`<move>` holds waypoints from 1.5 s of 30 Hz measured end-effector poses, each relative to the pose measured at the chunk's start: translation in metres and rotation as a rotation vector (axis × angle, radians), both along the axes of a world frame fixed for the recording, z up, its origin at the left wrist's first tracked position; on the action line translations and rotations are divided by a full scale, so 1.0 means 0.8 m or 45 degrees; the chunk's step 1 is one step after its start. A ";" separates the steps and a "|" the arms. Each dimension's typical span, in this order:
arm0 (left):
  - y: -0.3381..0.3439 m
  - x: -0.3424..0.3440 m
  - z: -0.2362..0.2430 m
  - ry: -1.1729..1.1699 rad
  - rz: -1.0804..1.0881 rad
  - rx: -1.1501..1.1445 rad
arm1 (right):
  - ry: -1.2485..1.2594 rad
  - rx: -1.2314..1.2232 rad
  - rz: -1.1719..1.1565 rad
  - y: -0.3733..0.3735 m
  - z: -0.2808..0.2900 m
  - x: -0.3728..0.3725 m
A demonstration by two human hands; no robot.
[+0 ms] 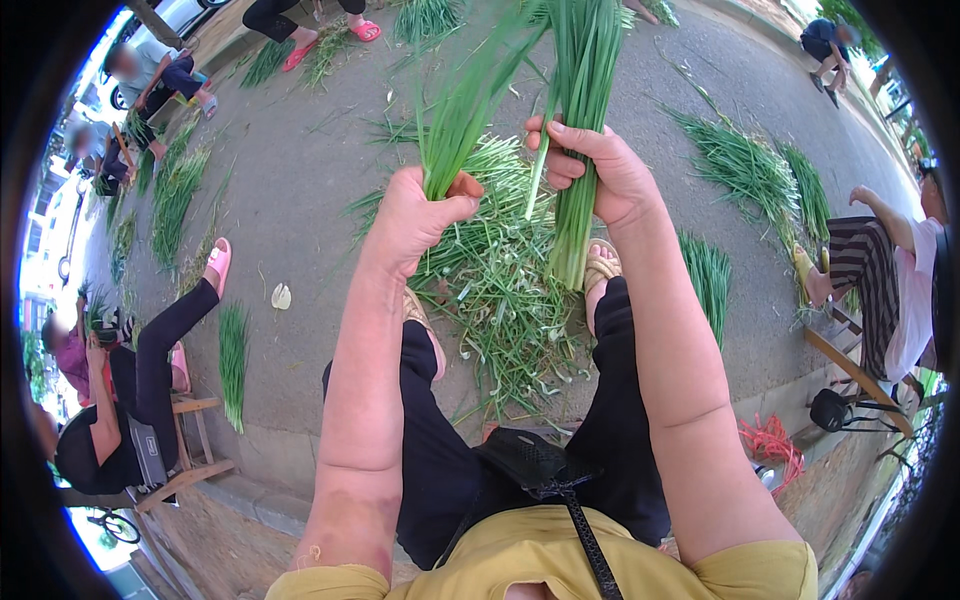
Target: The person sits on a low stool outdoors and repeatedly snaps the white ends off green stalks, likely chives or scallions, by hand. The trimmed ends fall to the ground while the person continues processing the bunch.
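Greens heap (pixel 512 312) between feet (pixel 602 264), stalk bundles (pixel 232 365) left and right

Open pavement (pixel 320 250) left of left hand (pixel 415 220) | trimmings heap (pixel 510 300) blocks the way between the feet (pixel 603 263) | leaf bundle (pixel 707 285) obstructs farther right

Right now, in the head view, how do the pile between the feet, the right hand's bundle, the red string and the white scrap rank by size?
1. Pile
2. Bundle in the right hand; raised nearer, so perhaps magnified
3. Red string
4. White scrap
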State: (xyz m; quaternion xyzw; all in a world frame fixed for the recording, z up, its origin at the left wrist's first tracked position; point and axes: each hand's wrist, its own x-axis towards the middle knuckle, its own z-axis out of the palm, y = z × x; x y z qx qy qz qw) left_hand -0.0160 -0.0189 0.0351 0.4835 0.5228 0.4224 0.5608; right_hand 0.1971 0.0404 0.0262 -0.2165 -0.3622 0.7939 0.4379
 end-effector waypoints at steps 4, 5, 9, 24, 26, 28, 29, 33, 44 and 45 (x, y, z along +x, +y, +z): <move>0.002 0.000 -0.004 0.089 -0.031 -0.081 | 0.012 0.025 0.006 0.002 0.000 0.004; 0.000 0.001 -0.003 0.056 -0.070 -0.030 | 0.017 0.032 0.004 0.002 0.001 0.004; -0.006 0.003 0.003 -0.064 -0.168 0.081 | 0.007 0.032 -0.032 0.001 0.003 0.003; -0.003 0.001 0.001 -0.058 -0.236 -0.105 | -0.075 0.031 0.008 0.001 -0.002 -0.008; -0.002 0.001 0.002 -0.030 -0.244 -0.109 | -0.086 0.013 -0.005 0.003 -0.003 -0.008; -0.002 0.002 0.000 -0.038 -0.257 -0.102 | -0.106 -0.012 -0.035 0.002 -0.003 -0.008; -0.002 0.004 -0.001 -0.058 -0.239 -0.079 | -0.120 -0.011 -0.044 0.002 -0.003 -0.009; -0.003 0.006 -0.004 -0.122 -0.204 -0.075 | -0.144 -0.006 -0.028 0.001 -0.003 -0.012; 0.007 0.000 -0.009 -0.465 -0.047 -0.157 | -0.375 0.154 0.136 -0.012 -0.011 -0.031; 0.007 0.001 -0.010 -0.443 -0.038 -0.145 | -0.376 0.147 0.155 -0.013 -0.010 -0.034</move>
